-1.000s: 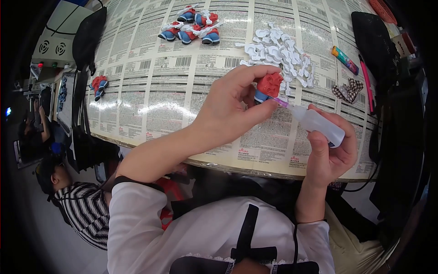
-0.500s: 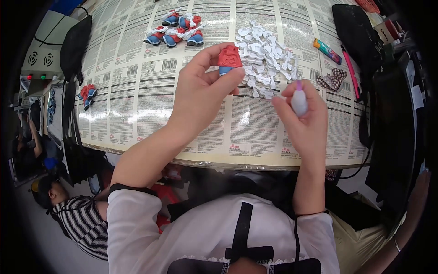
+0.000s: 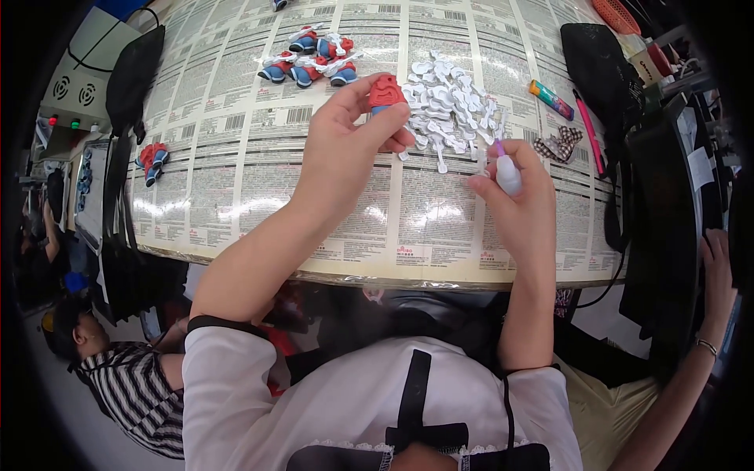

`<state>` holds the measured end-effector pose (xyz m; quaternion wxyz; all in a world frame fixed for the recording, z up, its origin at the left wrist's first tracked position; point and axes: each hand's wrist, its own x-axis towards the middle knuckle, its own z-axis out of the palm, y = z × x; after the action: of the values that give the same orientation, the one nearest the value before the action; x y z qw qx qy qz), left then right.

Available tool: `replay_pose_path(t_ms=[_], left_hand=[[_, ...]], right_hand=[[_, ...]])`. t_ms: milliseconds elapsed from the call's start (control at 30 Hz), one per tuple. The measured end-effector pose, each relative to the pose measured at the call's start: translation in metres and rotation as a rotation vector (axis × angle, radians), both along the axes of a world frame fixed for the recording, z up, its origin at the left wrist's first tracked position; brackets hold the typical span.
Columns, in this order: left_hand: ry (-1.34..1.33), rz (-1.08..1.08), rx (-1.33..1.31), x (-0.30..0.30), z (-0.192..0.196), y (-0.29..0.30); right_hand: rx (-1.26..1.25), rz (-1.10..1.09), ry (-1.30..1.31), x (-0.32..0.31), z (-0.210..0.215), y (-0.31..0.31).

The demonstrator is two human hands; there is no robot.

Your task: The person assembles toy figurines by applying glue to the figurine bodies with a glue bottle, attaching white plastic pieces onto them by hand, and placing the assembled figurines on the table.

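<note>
My left hand is closed round a small red and blue toy figure, its red part facing up between thumb and fingers. In my closed right hand sits a small white squeeze bottle with a narrow purple tip. A pale bit shows by the right thumb and fingertips; I cannot tell whether it is pinched there. Just beyond both hands lies a heap of white guitar-shaped plastic pieces. Farther left, several finished-looking figures in red and blue lie together with white pieces on them.
One more figure lies at the table's left. To the right are a colourful tube, a pink pen, a checked cloth bow and a black bag. People sit at both sides, one in a striped shirt.
My right hand has shifted slightly left and down with the bottle. The left hand keeps the figure, a little farther left in the picture. The view has tilted slightly.
</note>
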<state>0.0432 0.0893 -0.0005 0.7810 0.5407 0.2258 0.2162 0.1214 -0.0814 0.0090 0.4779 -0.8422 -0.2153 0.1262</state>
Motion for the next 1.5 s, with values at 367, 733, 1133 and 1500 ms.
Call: replay_pose_path(t_ms=[367,733,1133,1500], left_hand=[[-0.035,-0.362,-0.01,-0.005,-0.003,-0.019],[-0.016,-0.39,0.118,-0.007,-0.003,-0.023],[-0.051,-0.387,0.08,-0.008,-0.006,-0.027],[-0.086,-0.451,0.165,-0.012,-0.005,-0.021]], right_hand=[[0.661,0.013,0.355,0.005,0.009,-0.011],[0.703,0.017,0.483,-0.01,-0.006,0.011],[0.693,-0.004,0.435,-0.011,-0.008,0.014],[0.607,-0.006,0.327,-0.013,-0.007,0.01]])
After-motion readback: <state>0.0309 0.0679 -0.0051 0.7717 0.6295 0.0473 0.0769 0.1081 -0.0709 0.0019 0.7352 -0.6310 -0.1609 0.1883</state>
